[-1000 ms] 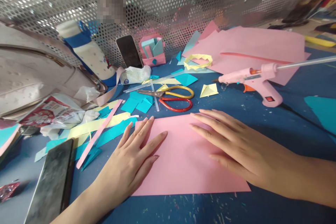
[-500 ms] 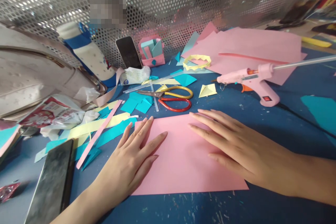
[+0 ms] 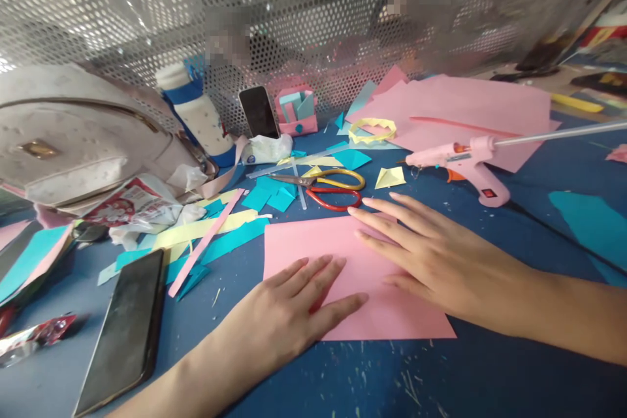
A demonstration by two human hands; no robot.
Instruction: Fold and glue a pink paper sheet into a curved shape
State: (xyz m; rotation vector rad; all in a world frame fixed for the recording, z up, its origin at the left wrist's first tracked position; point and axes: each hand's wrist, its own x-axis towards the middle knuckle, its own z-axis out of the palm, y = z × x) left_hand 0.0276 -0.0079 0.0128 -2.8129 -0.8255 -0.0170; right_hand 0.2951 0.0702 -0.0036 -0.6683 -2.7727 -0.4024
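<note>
A sheet of pink paper (image 3: 313,235) lies flat on the blue table in front of me. My left hand (image 3: 298,304) rests over its lower left part, fingers stretched out and holding nothing. Across its right side lies my right hand (image 3: 416,251), palm down with the fingers spread. Just beyond the sheet are scissors (image 3: 333,189) with one yellow and one red handle, blades pointing left. A small folded piece of yellow paper (image 3: 390,177) sits past my right fingertips.
A pink glue gun (image 3: 470,160) with its cord lies at the right, before stacked pink sheets (image 3: 460,98). Paper strips (image 3: 210,238) are scattered at the left, near a dark phone (image 3: 122,326), a bag (image 3: 73,137) and a bottle (image 3: 200,114). A perforated metal panel (image 3: 313,13) stands behind.
My left hand has slid right and inward over the pink paper. My right hand stays nearly in place on the sheet. The view has shifted, showing more of the left side.
</note>
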